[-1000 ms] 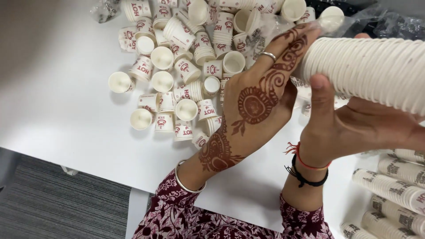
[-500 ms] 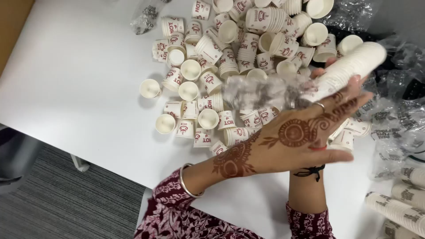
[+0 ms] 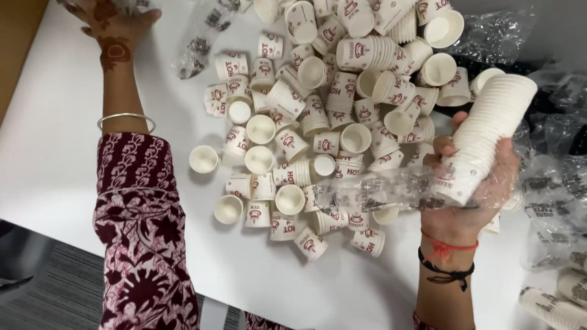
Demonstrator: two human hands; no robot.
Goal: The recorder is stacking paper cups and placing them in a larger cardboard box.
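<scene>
- On the white table (image 3: 67, 140), my right hand (image 3: 471, 195) is clenched around the lower end of a long nested stack of paper cups (image 3: 489, 131); the stack tilts up and away to the right, clear of the table.
- Around that same hand, a clear plastic sleeve (image 3: 379, 189) trails off the bottom of the stack toward the left, crumpled and apparently emptied of it.
- At the far left corner, my left hand (image 3: 113, 24) reaches well apart from the stack and rests on a second crumpled clear wrapper (image 3: 199, 40); whether the fingers pinch it or merely press on it, I cannot tell, as the frame edge cuts them off.
- Between the two hands lies a large loose pile of small printed paper cups (image 3: 318, 128), some upright, many tipped on their sides, a few short nested stacks among them.
- Further wrapped stacks (image 3: 550, 305) lie at the lower right, with more loose plastic (image 3: 550, 165) beside them.
- Judgement: the step in hand is unwrapping; the sleeve is all but off the held stack.
- Judgement: the next move calls for shedding the trailing plastic fully and keeping a firm grip so the stack does not slide apart.
</scene>
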